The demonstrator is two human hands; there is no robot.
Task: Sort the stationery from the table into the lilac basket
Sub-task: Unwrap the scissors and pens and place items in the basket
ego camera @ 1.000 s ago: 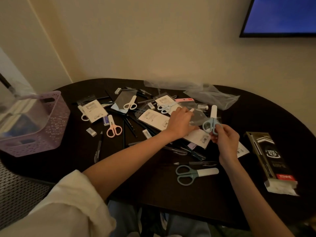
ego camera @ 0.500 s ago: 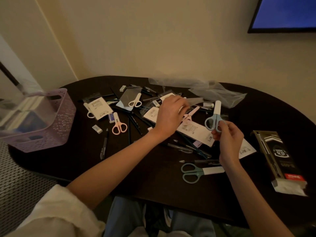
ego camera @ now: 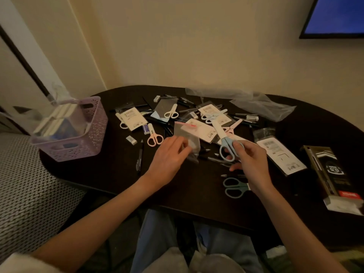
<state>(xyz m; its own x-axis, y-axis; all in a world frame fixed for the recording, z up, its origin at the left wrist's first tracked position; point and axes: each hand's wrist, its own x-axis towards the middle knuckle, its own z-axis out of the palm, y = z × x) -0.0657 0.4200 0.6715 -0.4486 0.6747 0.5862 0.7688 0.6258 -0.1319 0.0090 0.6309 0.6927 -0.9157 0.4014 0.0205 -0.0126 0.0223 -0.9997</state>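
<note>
My right hand [ego camera: 249, 164] grips light blue scissors [ego camera: 224, 141] by the handles, their white-capped blades pointing up and to the left. My left hand [ego camera: 169, 156] pinches a clear plastic sleeve [ego camera: 186, 134] with a pink strip along its top, held just above the table. The lilac basket [ego camera: 86, 133] stands at the table's left end with packets inside it. Pink scissors [ego camera: 154, 135], white scissors [ego camera: 171, 112], green scissors [ego camera: 234, 187], pens, erasers and carded packs are strewn over the dark table [ego camera: 187, 196].
A black pen box [ego camera: 331, 174] lies at the right edge, a white packaging card [ego camera: 279, 152] beside it. Crumpled clear bags [ego camera: 262, 107] sit at the back. A black pen [ego camera: 139, 158] lies near the basket. A woven seat [ego camera: 25, 186] is on the left.
My left hand lifted the clear sleeve out of the pile and drew it toward me. My right hand tilted the blue scissors so their capped blades lean left. The view shifted leftward.
</note>
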